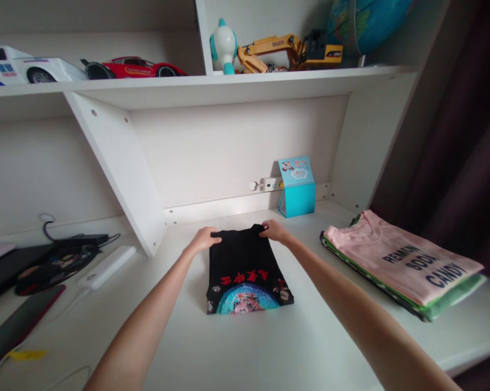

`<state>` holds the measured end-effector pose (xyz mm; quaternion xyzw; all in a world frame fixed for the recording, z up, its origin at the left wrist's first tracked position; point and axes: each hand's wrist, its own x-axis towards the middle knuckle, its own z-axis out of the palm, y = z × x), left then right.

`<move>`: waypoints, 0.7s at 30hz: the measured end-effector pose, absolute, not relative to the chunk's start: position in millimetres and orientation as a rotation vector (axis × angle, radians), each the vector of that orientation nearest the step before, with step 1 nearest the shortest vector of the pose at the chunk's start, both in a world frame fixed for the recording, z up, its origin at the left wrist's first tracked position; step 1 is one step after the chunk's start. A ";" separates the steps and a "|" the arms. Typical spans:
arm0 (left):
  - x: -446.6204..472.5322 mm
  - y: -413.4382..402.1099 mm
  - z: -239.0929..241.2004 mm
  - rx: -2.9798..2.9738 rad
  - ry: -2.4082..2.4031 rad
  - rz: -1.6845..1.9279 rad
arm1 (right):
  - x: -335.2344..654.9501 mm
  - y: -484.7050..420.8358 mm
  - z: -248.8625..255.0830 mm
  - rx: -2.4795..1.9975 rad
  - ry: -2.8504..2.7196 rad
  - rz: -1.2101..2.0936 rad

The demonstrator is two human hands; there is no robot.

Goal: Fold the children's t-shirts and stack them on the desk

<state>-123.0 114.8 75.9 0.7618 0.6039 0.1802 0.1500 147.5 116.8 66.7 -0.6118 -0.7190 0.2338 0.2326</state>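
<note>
A folded black T-shirt with red lettering and a round blue print lies on the white desk in front of me. My left hand pinches its far left corner, fingers closed on the cloth. My right hand grips the far right corner the same way. Both arms reach forward from the bottom of the view.
A stack of folded shirts, pink one on top, sits at the right. A blue desk calendar stands at the back. At the left lie a white power bank, a phone, cables and a dark pouch. Toy cars, an excavator and a globe fill the shelf.
</note>
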 end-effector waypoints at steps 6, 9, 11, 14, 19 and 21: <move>-114.9 57.4 181.9 2.350 1.518 1.112 | 177.3 65.1 156.2 -1.273 -1.843 0.341; -111.1 9.9 198.6 2.459 1.389 1.065 | 189.6 8.7 166.5 -0.934 -1.887 0.210; -112.6 -19.9 188.1 2.505 1.338 0.850 | 198.1 -30.7 156.2 -0.897 -2.038 0.248; -119.9 -52.9 158.7 2.433 1.280 0.257 | 214.0 -76.9 130.2 -1.023 -2.419 0.564; -114.0 -54.8 133.4 2.308 1.124 -0.080 | 227.7 -89.7 108.1 -1.218 -2.555 0.922; -96.1 -35.1 125.7 2.408 1.127 0.151 | 219.7 -72.3 103.0 -1.187 -2.499 0.818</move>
